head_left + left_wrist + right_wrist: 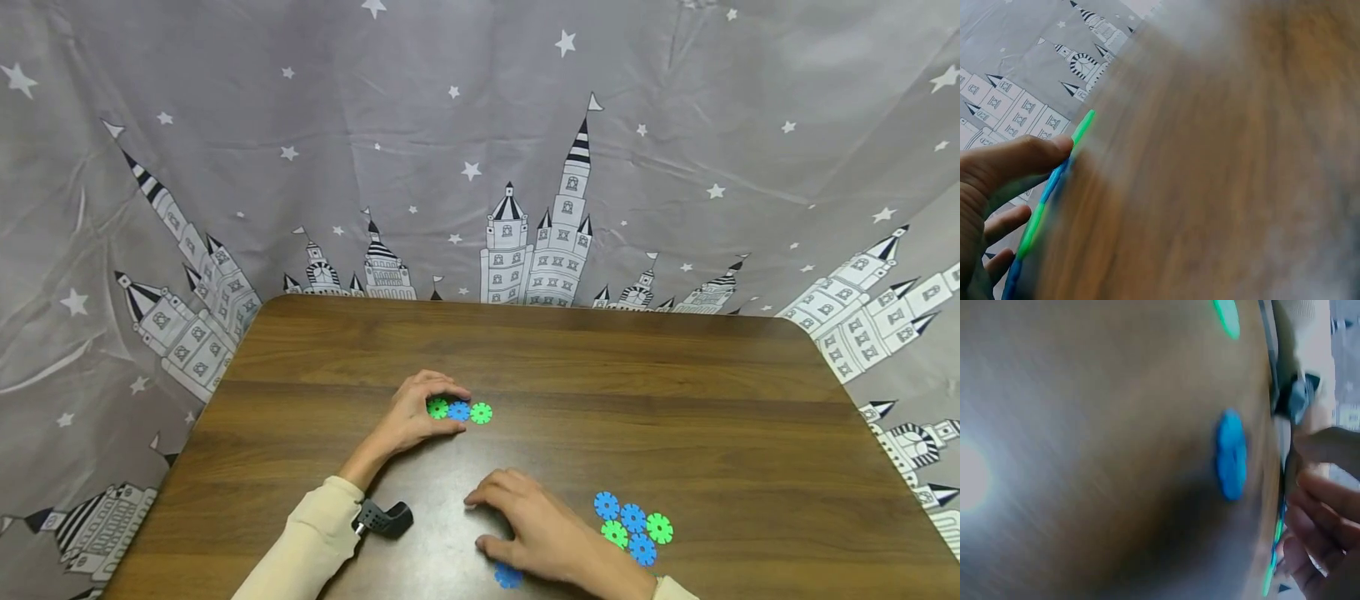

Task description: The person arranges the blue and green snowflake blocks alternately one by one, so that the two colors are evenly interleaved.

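A row of linked, notched plastic discs in green and blue (481, 413) lies along the table in the head view. My left hand (416, 412) holds this row, index finger along its far edge and thumb along its near edge; the palm hides its left end. In the left wrist view, the thumb (1041, 153) overlaps the row, which shows edge-on. My right hand (536, 529) hovers closer to the front with fingers bent loosely, thumb apart, nothing between them. Partly beneath it is a single blue disc (507, 575), seen whole in the right wrist view (1232, 455).
To the right of my right hand, several loose blue and green discs (633, 518) lie in a cluster, some partly covered by the forearm. The brown wooden table (712, 400) ends at a grey curtain (450, 125) printed with castles and stars. A black wrist mount (386, 518) juts from the left sleeve.
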Demonstrator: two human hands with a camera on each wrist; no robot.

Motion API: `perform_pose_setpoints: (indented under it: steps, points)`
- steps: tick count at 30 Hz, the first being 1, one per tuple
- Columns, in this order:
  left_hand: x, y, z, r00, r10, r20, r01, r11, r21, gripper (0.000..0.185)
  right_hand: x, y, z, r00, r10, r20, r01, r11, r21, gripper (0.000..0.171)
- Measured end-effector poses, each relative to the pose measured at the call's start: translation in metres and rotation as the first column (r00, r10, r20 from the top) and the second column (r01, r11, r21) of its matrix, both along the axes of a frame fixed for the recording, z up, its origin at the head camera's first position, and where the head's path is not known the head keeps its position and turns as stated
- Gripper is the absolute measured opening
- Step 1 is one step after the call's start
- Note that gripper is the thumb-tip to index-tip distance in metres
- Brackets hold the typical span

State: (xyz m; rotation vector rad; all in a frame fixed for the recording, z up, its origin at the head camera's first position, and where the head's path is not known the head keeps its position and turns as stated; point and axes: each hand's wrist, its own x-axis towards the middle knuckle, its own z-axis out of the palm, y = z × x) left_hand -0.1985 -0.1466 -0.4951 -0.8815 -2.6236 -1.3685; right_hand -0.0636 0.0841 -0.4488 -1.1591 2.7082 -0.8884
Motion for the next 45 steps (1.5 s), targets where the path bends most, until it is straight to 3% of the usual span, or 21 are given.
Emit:
perform_pose_setpoints:
  steps: [5, 12, 20, 26, 28, 32, 36, 45]
  points:
    - [-0.002, 0.011, 0.002, 0.999, -0.036, -0.002, 0.036, 0.999, -0.014, 0.045, 0.02, 0.005, -0.003, 0.983, 0.182, -0.005, -0.181, 0.982, 0.051, 0.036]
    - [-0.003, 0.016, 0.0, 0.998, -0.032, -0.053, 0.029, 0.998, -0.059, 0.043, 0.031, 0.007, -0.014, 0.94, 0.309, -0.141, -0.303, 0.951, 0.067, 0.038]
    - [0.0, 0.009, -0.001, 0.995, -0.001, -0.101, -0.004, 0.999, -0.052, 0.042, 0.033, 0.024, -0.013, 0.966, 0.175, -0.188, -0.16, 0.983, 0.091, 0.05]
    - [0.001, -0.007, 0.001, 0.993, 0.047, -0.112, -0.051, 0.998, -0.036, 0.046, 0.033, 0.029, -0.016, 0.97, 0.155, -0.186, -0.14, 0.986, 0.09, 0.049]
    - [-0.001, -0.014, 0.003, 0.995, 0.059, -0.086, -0.061, 0.998, -0.015, 0.049, 0.033, 0.031, -0.014, 0.976, 0.155, -0.151, -0.143, 0.986, 0.087, 0.048]
    - [-0.002, -0.022, 0.005, 0.997, 0.066, -0.038, -0.065, 0.997, 0.029, 0.052, 0.032, 0.032, -0.005, 0.988, 0.15, -0.031, -0.146, 0.982, 0.116, 0.028]
    - [-0.002, -0.016, 0.001, 0.999, 0.029, -0.03, -0.027, 0.999, 0.044, 0.05, 0.029, 0.032, -0.002, 0.991, 0.129, 0.044, -0.134, 0.98, 0.144, 0.024]
    - [-0.002, 0.006, 0.0, 0.991, -0.026, -0.135, 0.024, 1.0, -0.014, 0.046, 0.026, 0.025, -0.003, 0.992, 0.111, 0.058, -0.118, 0.984, 0.131, 0.022]
